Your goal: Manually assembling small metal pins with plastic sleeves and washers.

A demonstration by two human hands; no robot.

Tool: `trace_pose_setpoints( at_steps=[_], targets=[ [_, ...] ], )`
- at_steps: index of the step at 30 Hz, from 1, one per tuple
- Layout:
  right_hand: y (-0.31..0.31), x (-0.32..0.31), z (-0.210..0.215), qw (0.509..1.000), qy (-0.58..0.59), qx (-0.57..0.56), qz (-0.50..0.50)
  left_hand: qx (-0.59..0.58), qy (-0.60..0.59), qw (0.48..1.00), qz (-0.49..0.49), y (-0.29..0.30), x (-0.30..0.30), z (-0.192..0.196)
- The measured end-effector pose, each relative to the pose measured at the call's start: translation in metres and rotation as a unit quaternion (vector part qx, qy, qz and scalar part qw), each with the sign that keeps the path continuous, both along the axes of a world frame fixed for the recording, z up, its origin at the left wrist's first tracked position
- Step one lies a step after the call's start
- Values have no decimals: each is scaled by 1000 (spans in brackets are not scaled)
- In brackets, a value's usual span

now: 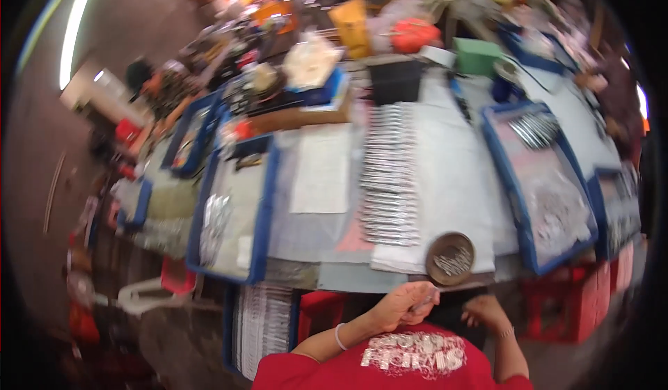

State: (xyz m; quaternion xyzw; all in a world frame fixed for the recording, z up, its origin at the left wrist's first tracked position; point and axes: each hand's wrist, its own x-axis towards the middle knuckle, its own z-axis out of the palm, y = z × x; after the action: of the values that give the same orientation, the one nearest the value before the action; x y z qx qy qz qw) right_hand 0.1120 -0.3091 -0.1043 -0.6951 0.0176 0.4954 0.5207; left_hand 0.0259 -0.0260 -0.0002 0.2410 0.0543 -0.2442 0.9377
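Note:
My left hand (407, 305) is closed in front of the table's near edge, its fingertips pinching something small that I cannot make out. To its right, lower than the tabletop, my right hand (485, 311) has its fingers curled; blur hides whatever is in them. Just beyond both hands, a round brown bowl (433, 268) holds small shiny metal pieces (456, 259). A long column of silvery metal rod-like parts (390, 174) lies side by side on white sheeting (452, 174), stretching away from me.
A blue tray (261, 230) with clear bags stands left; another blue tray (497, 157) with metal parts and plastic bags stands right. At the far end is a black box (395, 80) near a green box (476, 56). Red crates (570, 303) sit below the right edge.

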Motion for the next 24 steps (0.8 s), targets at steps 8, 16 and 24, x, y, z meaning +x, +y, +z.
trace_pose_setpoints(
  at_steps=[8, 16, 24],
  targets=[
    [-48, 20, 75, 988, -26, 26, 148, 53, 8, 998, 32, -2, 15, 13],
    [-63, 87, 155, 919, -378, 13, -115, 94, 44, 995, 11, -19, 16, 14],
    [-73, 169, 130, 794, -595, -125, -9, 79, 44, 995, 41, -13, 8, 11]
  ],
)
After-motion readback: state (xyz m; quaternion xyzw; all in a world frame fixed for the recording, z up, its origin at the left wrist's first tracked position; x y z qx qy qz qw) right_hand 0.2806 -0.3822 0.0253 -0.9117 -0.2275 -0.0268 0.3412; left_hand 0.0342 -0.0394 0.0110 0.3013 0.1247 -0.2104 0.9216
